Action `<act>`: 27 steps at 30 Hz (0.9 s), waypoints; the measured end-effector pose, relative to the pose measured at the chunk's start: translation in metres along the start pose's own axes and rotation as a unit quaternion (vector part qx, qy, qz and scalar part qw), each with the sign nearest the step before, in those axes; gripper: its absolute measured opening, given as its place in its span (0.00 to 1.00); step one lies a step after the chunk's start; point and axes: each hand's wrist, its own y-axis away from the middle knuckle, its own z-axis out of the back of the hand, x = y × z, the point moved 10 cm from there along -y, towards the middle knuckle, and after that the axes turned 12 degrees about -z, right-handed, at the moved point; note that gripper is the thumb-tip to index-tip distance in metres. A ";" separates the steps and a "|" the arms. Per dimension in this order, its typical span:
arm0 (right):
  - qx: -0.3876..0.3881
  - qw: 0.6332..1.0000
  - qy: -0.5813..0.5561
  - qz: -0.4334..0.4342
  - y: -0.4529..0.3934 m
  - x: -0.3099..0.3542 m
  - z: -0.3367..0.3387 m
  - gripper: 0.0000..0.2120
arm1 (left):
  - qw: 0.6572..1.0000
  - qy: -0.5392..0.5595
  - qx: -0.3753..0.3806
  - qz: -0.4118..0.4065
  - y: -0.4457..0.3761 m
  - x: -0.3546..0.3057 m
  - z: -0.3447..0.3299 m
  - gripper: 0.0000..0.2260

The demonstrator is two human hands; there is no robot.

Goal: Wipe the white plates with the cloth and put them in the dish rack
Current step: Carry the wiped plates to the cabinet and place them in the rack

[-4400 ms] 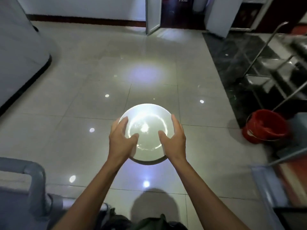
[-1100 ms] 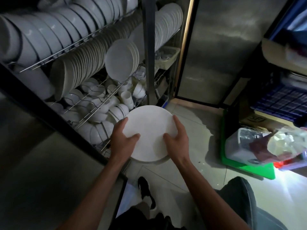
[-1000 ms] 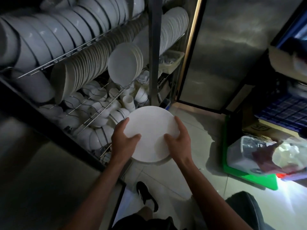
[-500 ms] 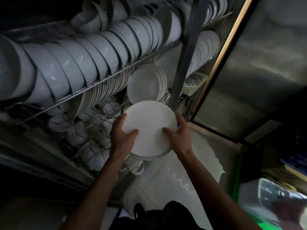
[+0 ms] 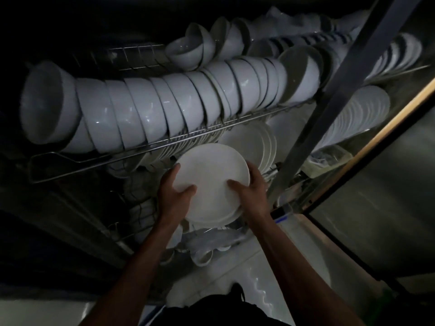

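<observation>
Two hands are curled round one white plate (image 5: 209,182), left hand (image 5: 173,195) and right hand (image 5: 253,196) on opposite edges; racked plates (image 5: 254,147) are stood just beyond, toward frame centre-right.

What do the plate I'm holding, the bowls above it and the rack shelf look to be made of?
Plate: probably ceramic or melamine, white with a dull sheen and a thin rim; the dim light leaves it open.
Bowls: likely glazed ceramic, white with small sharp glints.
Rack shelf: metal wire, bare and silvery, with thin bright rods.
Both hands, left and right, grip the plate's edges.
</observation>
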 end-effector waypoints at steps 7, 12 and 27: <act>0.054 0.997 0.020 0.059 -0.036 0.021 -0.003 0.33 | 0.999 0.001 -0.034 0.018 -0.017 0.016 -0.023 0.30; 0.054 0.997 0.000 0.063 -0.056 0.032 0.006 0.33 | 1.000 -0.008 -0.014 0.017 -0.023 0.019 -0.050 0.28; 0.041 0.983 0.069 0.162 -0.091 0.064 0.006 0.33 | 0.968 -0.231 0.024 -0.100 -0.022 -0.020 -0.118 0.20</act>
